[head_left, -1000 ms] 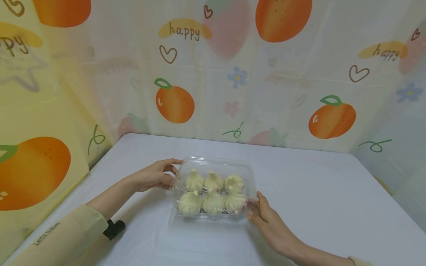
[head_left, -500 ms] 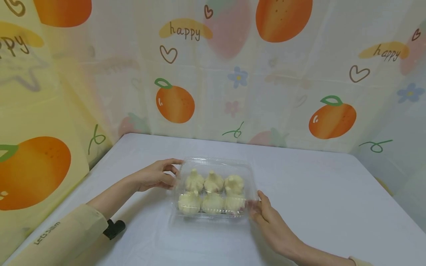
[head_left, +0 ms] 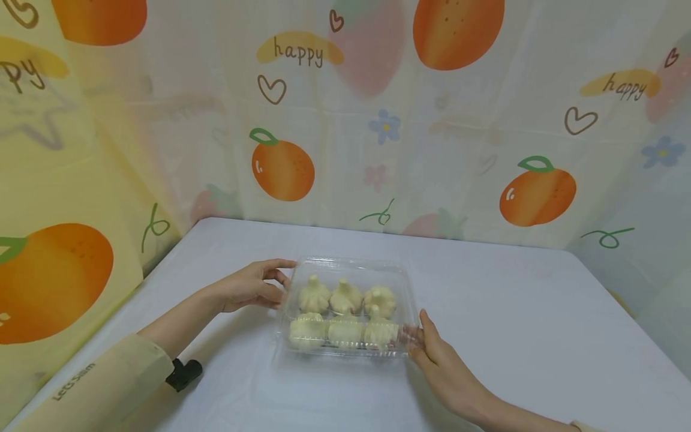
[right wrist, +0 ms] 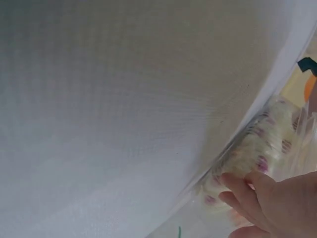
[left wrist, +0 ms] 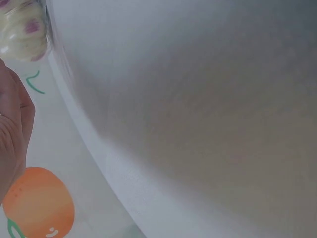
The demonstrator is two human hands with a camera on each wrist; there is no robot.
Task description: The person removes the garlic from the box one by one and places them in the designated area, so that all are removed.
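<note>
A clear plastic clamshell box (head_left: 351,268) holds several pale garlic bulbs (head_left: 345,297) in two rows, its lid down over them. At the box's left side, my left hand (head_left: 251,287) holds the edge, one finger stretched along the back corner. My right hand (head_left: 445,366) grips the front right corner, thumb and fingers either side of it. Purple patches show on the garlic (right wrist: 252,153) in the right wrist view. Only part of the left hand (left wrist: 12,119) appears in the left wrist view. Whether the box touches the table is unclear.
The box is over the middle of a white-covered table (head_left: 507,318). A printed curtain (head_left: 345,156) with oranges and hearts stands behind the table and along its left side. A black device (head_left: 185,375) sits beside the left sleeve (head_left: 108,378).
The box has lowered very slightly in the head view, and the right fingers have shifted a little at its corner. Both hands stay on the box.
</note>
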